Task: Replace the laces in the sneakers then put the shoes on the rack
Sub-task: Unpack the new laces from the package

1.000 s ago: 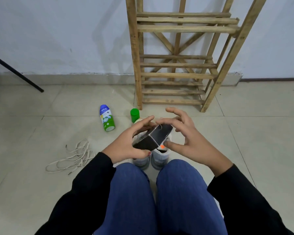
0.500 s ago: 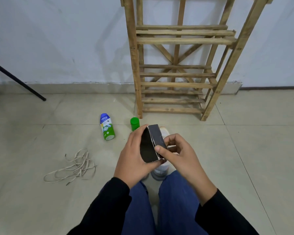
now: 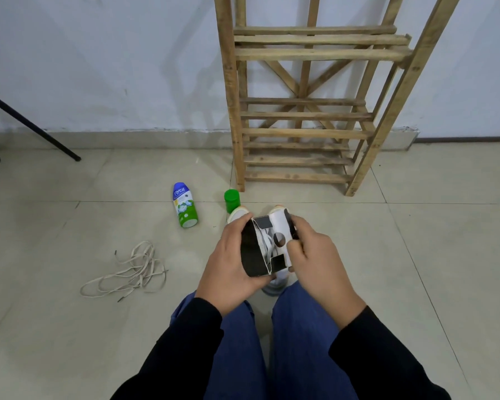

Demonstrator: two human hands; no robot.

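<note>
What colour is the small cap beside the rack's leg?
The cap is green; head view.

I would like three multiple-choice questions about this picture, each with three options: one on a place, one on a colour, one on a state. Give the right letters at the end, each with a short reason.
1. Where do the loose laces lie?
A. On a shelf
B. On the floor tiles, left of the person's knees
C. Across the person's lap

2. What colour is the small container standing by the foot of the rack?
A. Red
B. Yellow
C. Green

3. How is the black and white box held?
A. By both hands
B. By one hand alone
C. Not held; it lies on the ground

Answers:
1 B: they lie tangled on the tiles at the left.
2 C: it is plainly green.
3 A: the left hand grips one side and the right hand pinches the other.
</note>
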